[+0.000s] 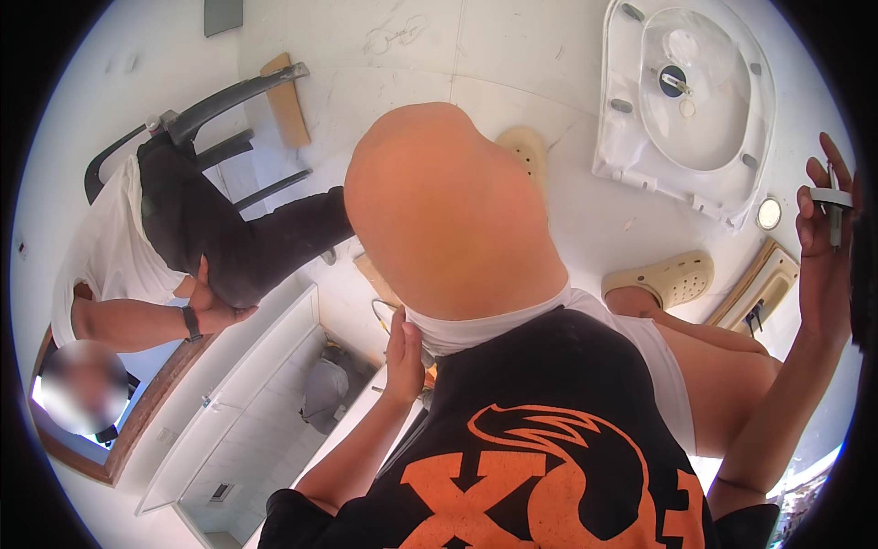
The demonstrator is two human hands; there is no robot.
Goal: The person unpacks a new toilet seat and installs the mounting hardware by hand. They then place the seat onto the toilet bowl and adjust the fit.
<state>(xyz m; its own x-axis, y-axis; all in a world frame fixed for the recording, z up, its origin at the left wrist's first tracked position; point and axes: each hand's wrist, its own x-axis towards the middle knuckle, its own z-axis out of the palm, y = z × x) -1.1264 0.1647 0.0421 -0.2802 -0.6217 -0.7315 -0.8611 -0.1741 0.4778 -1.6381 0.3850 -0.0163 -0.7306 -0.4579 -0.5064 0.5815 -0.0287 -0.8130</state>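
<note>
right hand (819, 212), right of the seat (624, 146), curls round the fitting (830, 197), likely steadying its rod (836, 229); left hand (405, 359), left of the seat, seems empty, loosely open.

A seated person (197, 220) in a white top and black trousers, a dark band on one wrist, occupied the left of the frame, beside a dark chair (240, 99) whose arm crossed in front of a tan board (287, 110). At lower left, a brown frame (165, 401) stood near a long white frame (229, 400), with a pale grey bundle (325, 393) farther right. Pale flooring (512, 46) filled the upper middle, and a dark grey rectangle (223, 16) showed at upper left.
</note>
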